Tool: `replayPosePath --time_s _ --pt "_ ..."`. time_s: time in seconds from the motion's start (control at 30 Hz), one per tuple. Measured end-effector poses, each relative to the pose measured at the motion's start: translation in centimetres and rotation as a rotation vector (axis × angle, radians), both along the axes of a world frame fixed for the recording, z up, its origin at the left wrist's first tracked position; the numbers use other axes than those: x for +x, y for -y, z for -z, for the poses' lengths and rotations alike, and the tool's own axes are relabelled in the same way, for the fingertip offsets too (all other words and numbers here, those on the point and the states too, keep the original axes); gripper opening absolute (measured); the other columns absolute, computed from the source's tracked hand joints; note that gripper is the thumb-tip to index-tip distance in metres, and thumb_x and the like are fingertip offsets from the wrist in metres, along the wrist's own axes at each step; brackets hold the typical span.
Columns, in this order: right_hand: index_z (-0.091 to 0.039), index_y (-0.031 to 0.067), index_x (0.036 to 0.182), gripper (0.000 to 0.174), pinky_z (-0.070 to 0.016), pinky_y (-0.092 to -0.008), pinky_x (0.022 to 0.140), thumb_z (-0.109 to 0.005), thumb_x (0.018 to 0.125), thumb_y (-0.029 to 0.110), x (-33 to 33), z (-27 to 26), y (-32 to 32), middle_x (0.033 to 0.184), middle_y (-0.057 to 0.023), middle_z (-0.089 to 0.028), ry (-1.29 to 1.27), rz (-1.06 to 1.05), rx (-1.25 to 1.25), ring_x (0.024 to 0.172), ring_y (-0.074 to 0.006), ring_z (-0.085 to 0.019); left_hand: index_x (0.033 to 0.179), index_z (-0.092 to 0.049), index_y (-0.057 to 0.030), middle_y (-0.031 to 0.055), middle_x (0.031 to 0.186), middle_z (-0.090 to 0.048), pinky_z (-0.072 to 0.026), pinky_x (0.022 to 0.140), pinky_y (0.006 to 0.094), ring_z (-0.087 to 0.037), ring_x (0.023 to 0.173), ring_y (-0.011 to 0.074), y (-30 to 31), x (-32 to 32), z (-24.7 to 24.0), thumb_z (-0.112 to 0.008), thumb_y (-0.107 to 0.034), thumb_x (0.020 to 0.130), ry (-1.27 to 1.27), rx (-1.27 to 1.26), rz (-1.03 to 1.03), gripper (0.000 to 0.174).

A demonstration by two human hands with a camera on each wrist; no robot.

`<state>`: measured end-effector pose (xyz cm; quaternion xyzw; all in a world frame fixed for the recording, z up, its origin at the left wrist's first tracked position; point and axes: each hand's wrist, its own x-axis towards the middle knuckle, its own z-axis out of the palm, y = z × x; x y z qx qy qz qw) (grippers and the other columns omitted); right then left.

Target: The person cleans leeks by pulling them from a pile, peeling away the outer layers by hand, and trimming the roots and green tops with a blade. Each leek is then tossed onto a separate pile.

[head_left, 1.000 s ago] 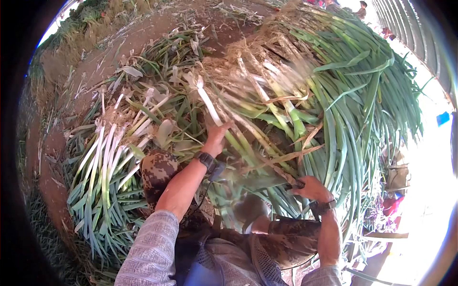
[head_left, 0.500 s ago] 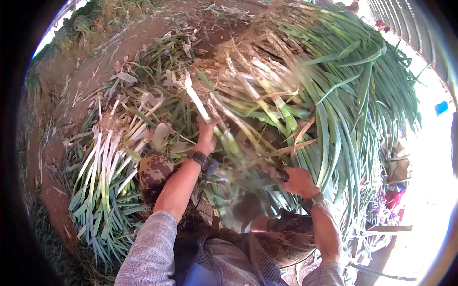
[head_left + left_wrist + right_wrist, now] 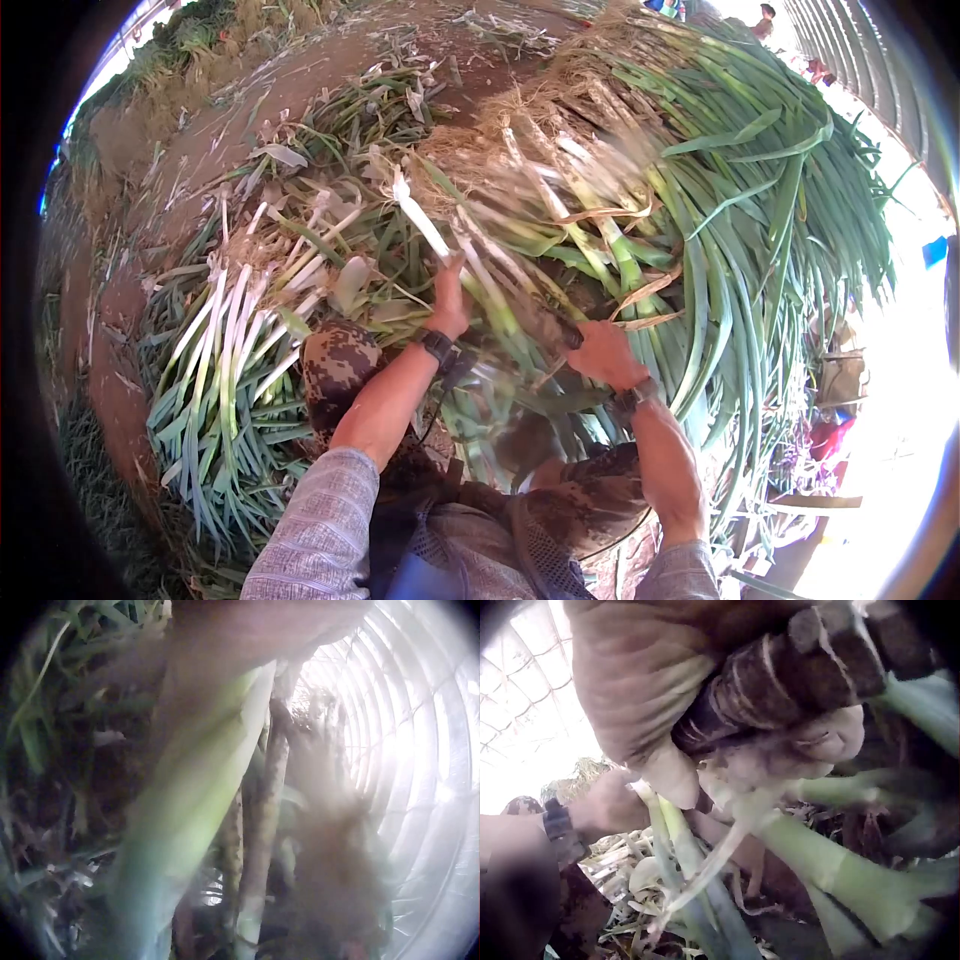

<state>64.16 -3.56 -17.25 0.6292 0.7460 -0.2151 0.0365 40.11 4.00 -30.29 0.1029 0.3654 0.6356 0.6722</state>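
Note:
My left hand (image 3: 450, 300) grips a long green onion (image 3: 420, 222), its white root end pointing up and away. Its green part fills the middle of the left wrist view as a pale stalk (image 3: 196, 787). In my right hand (image 3: 606, 354) is a dark, thick handle (image 3: 780, 684) bound with narrow bands; what it belongs to cannot be told. Just below the thumb, a thin peeled strip (image 3: 716, 874) hangs across green stalks (image 3: 817, 859). Soil-covered onion stalks (image 3: 500, 250) lie close beyond both hands.
To the right, a big heap of unpeeled green onions (image 3: 740, 200) spreads its leaves. Cleaned onions with white stems (image 3: 232, 320) lie at the left, by a camouflage-covered knee (image 3: 338, 365). Stripped leaves (image 3: 350, 130) litter the soil (image 3: 190, 170). Ribbed greenhouse sheeting (image 3: 870, 70) rises at the far right.
My right hand has moved up and left, closer to the left hand, with the dark handle in it. The left hand keeps its hold on the onion and has shifted only slightly.

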Motion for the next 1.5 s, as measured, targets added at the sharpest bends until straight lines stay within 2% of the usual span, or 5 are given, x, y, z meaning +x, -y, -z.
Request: replayPosePath --time_s 0.27,0.63,0.87,1.17,1.5 --pt "-0.071 0.0029 0.093 0.043 -0.0513 -0.0482 0.083 -0.068 0.078 0.043 -3.2 -1.5 -1.4 0.091 -0.0232 -0.068 -0.074 0.033 0.051 0.090 -0.0426 -0.064 0.120 -0.057 -0.0122 0.0036 0.110 -0.062 -0.0474 0.089 0.0394 -0.060 0.101 0.0215 0.0 -0.6 0.1 -0.060 -0.026 0.093 0.079 -0.020 0.027 0.030" --pt "-0.069 0.0030 0.100 0.046 -0.0509 -0.0472 0.084 -0.069 0.079 0.043 -2.5 -0.7 -1.2 0.095 -0.0241 -0.068 -0.088 0.080 0.094 0.093 -0.0416 -0.064 0.110 -0.060 -0.0109 0.0050 0.101 -0.063 -0.0478 0.087 0.0391 -0.059 0.092 0.0215 0.5 0.1 -1.7 -0.065 -0.020 0.089 0.032 -0.014 0.030 0.023" --pt "-0.069 0.0038 0.099 0.047 -0.0507 -0.0480 0.082 -0.064 0.081 0.047 1.7 -2.4 1.8 0.093 -0.0230 -0.068 -0.119 0.047 0.074 0.090 -0.0412 -0.065 0.106 -0.062 -0.0081 0.0046 0.096 -0.064 -0.0508 0.081 0.0417 -0.062 0.091 0.0217 1.0 -0.3 -3.3 -0.070 -0.021 0.086 -0.031 -0.053 0.094 0.025" --pt "-0.070 0.0083 0.096 0.041 -0.0513 -0.0468 0.079 -0.067 0.078 0.046 10.3 -2.1 8.7 0.090 -0.0188 -0.069 0.112 0.128 -0.245 0.088 -0.0400 -0.065 0.111 -0.063 -0.0034 0.0053 0.098 -0.065 -0.0494 0.078 0.0336 -0.062 0.087 0.0188 -0.8 -0.2 1.8 -0.073 -0.013 0.081 -0.150 -0.032 0.034 0.033" --pt "-0.068 0.0058 0.087 0.037 -0.0503 -0.0474 0.074 -0.067 0.080 0.042 8.3 -0.5 9.3 0.078 -0.0210 -0.066 0.031 0.142 -0.052 0.080 -0.0423 -0.064 0.109 -0.062 -0.0036 0.0068 0.103 -0.065 -0.0481 0.087 0.0367 -0.062 0.093 0.0216 -0.1 0.5 0.3 -0.071 -0.014 0.085 -0.144 -0.019 0.010 0.027"
